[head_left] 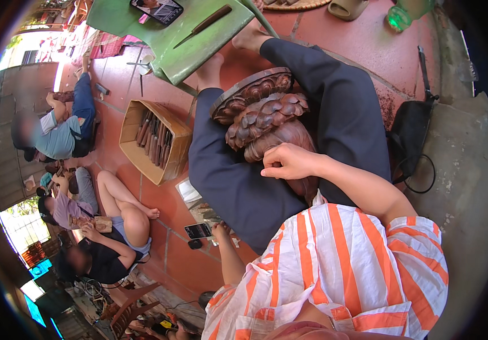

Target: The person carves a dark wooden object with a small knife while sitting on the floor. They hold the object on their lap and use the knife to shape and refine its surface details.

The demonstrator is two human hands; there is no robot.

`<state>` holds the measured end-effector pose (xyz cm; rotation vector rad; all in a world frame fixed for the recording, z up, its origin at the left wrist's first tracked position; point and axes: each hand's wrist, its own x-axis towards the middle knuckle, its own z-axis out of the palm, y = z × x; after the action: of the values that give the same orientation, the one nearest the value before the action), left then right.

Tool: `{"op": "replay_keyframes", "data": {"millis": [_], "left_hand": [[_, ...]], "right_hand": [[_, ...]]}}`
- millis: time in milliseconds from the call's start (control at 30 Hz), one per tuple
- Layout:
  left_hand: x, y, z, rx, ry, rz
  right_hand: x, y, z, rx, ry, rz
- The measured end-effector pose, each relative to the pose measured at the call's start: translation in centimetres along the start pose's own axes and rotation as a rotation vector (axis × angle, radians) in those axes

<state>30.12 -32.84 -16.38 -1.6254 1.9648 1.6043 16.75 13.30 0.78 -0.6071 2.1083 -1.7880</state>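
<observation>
A dark reddish-brown wood carving lies tilted between my legs, with a round base at its far end and rows of petal shapes. On its near part rests my right hand, fingers curled in and no tool visible in them. My left hand reaches down to the floor on the left, beside a phone with a lit screen. Its fingers are small and partly hidden, so whether they grip anything does not show. Just beyond it is a pale tray with small items.
A cardboard box holds several wooden-handled tools. On a green plastic chair lie a pointed tool and another phone. A black bag sits right. Several people sit on the tiled floor at left.
</observation>
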Motion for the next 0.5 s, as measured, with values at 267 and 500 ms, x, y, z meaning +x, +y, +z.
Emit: {"op": "replay_keyframes", "data": {"millis": [267,500], "left_hand": [[-0.8,0.2,0.5,0.009,0.041,0.000],[0.5,-0.8,-0.1,-0.036,0.032,0.015]], "right_hand": [[-0.1,0.1,0.0,0.034,0.033,0.018],[0.0,-0.2,-0.1,0.024,0.008,0.032]]}}
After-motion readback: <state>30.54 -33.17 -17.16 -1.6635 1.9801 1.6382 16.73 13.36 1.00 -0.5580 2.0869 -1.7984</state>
